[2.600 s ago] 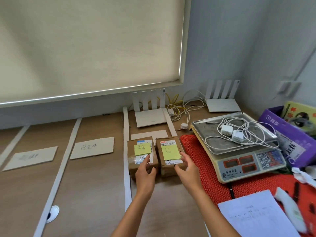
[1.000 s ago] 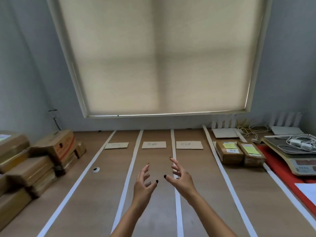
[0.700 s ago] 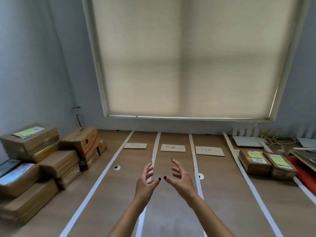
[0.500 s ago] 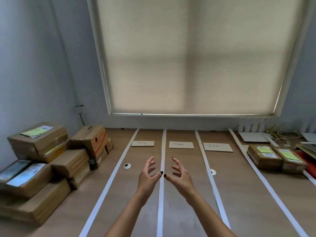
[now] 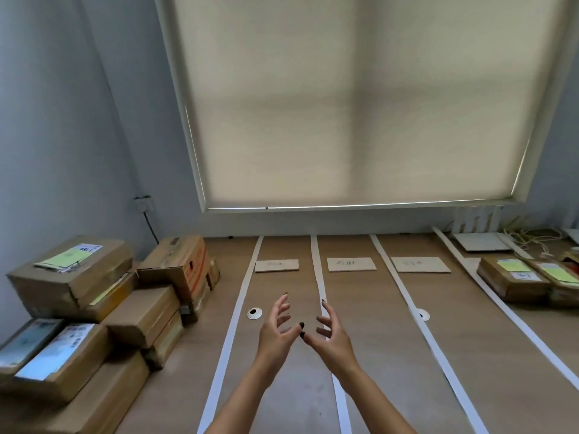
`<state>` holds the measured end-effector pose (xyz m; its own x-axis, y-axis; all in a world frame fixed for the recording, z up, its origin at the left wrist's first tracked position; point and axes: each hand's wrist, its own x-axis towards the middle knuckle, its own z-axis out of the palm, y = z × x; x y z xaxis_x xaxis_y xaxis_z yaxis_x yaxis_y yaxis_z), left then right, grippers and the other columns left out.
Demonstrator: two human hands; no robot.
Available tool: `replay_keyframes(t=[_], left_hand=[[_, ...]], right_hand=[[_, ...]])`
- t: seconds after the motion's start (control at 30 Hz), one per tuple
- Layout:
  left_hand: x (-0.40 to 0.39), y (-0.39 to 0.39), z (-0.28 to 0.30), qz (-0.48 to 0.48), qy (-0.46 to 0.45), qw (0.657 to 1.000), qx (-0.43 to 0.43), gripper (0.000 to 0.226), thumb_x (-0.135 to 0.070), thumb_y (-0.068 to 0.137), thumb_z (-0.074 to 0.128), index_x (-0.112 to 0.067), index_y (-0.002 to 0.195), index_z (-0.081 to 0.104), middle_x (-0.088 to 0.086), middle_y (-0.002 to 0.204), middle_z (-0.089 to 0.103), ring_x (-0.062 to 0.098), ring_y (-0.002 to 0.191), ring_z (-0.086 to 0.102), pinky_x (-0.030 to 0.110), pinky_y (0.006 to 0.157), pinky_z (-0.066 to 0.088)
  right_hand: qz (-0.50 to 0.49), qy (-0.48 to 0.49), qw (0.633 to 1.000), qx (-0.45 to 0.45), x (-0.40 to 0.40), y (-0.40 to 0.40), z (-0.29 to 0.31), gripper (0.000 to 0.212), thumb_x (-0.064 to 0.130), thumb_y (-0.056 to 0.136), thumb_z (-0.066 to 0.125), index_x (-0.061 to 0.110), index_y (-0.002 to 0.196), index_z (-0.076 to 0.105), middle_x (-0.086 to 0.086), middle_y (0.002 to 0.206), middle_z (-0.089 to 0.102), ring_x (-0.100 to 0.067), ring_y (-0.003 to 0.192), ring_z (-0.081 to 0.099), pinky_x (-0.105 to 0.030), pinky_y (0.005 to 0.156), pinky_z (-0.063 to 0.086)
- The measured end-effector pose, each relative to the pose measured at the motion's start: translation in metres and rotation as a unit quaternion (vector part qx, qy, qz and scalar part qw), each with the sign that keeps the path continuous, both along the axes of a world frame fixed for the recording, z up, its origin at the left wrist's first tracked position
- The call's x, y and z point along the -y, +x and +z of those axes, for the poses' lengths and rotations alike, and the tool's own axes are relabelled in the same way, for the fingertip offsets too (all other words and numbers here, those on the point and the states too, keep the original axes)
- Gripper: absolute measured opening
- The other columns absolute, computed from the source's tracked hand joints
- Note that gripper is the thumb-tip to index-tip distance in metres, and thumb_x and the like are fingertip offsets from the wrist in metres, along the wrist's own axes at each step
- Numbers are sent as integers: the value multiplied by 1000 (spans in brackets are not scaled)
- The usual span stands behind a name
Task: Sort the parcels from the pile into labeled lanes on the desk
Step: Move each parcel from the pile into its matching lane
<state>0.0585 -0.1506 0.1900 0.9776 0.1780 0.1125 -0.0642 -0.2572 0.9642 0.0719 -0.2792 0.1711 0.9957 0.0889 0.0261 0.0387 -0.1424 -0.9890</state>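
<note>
A pile of brown cardboard parcels (image 5: 94, 308) is stacked at the left of the wooden desk (image 5: 376, 371). White tape strips (image 5: 238, 311) split the desk into lanes, each with a cardboard label card (image 5: 351, 264) at its far end. Two small parcels with yellow-green notes (image 5: 513, 278) lie in the far right lane. My left hand (image 5: 277, 330) and my right hand (image 5: 329, 335) hover empty over the middle lanes, palms facing, fingers spread and relaxed, thumbs nearly touching.
A window with a drawn beige blind (image 5: 354, 104) fills the back wall. A white router (image 5: 481, 241) and cables (image 5: 532, 238) sit at the back right. Two round cable holes (image 5: 254, 313) show in the desk. A wall socket (image 5: 143, 203) is at the left.
My hands let go of the two small parcels in the right lane and came back empty. The view has swung left, bringing the parcel pile into sight.
</note>
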Motion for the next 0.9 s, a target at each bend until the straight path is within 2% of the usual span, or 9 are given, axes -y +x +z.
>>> replay_keyframes(t=[0.1, 0.27, 0.4, 0.5, 0.57, 0.67, 0.73, 0.83, 0.9], left_hand=[[-16, 14, 1, -3, 8, 1000, 2, 61, -10, 89, 60, -32, 140, 33, -7, 130, 44, 8, 115, 46, 10, 73, 43], [-60, 24, -2, 20, -3, 1000, 3, 61, -9, 88, 59, -30, 140, 34, -4, 135, 45, 11, 122, 46, 17, 86, 43], [-110, 31, -10, 31, -15, 999, -4, 62, -8, 86, 63, -28, 139, 36, -1, 135, 46, 12, 120, 47, 11, 79, 44], [-150, 33, -16, 31, -29, 999, -6, 64, -7, 85, 63, -30, 139, 36, 0, 135, 47, 12, 120, 47, 17, 87, 41], [-179, 29, -19, 26, -23, 999, -10, 65, -9, 86, 63, -32, 139, 35, -3, 135, 45, 9, 119, 45, 18, 88, 40], [-224, 17, -23, 23, -7, 1000, -15, 64, -12, 87, 62, -37, 138, 33, -7, 135, 44, 5, 118, 43, 11, 81, 40], [-256, 7, -25, 23, 0, 1000, -16, 63, -11, 88, 61, -35, 139, 33, -5, 138, 43, 6, 120, 42, 18, 89, 40], [-302, -7, -24, 37, 4, 999, -23, 63, -9, 87, 61, -31, 140, 34, -3, 140, 43, 11, 126, 41, 31, 102, 40], [-333, -19, -26, 52, -1, 998, -31, 65, -7, 86, 61, -30, 141, 35, -2, 140, 43, 14, 130, 40, 37, 107, 39]], right_hand=[[1, 3, 1000, -3, -20, 15, 0, 79, 27, 78, 74, 32, 142, 29, -3, 132, 45, -18, 114, 48, -36, 95, 49], [33, -6, 999, -14, -67, 33, -3, 79, 31, 78, 74, 33, 142, 29, 0, 128, 46, -16, 112, 48, -31, 92, 49], [50, 0, 998, -22, -110, 37, -6, 78, 24, 78, 75, 33, 141, 31, 0, 128, 47, -17, 112, 49, -35, 93, 50], [48, -6, 998, -30, -143, 39, -10, 76, 19, 78, 74, 31, 141, 32, -2, 129, 48, -18, 112, 50, -35, 94, 49], [41, -10, 998, -35, -171, 35, -11, 76, 20, 79, 74, 30, 141, 31, -2, 129, 47, -18, 111, 49, -33, 92, 48], [50, -11, 998, -46, -219, 25, -10, 76, 22, 79, 73, 30, 142, 31, 1, 127, 46, -14, 106, 50, -23, 81, 48], [60, -13, 997, -50, -253, 14, -11, 75, 23, 79, 73, 30, 141, 31, 1, 127, 46, -12, 104, 50, -23, 81, 50], [79, -23, 995, -60, -302, -2, -16, 76, 21, 80, 73, 29, 143, 31, -3, 131, 45, -19, 114, 49, -36, 95, 49], [100, -35, 992, -69, -333, -13, -20, 76, 21, 80, 72, 27, 143, 30, -4, 134, 45, -20, 115, 48, -38, 98, 48]])
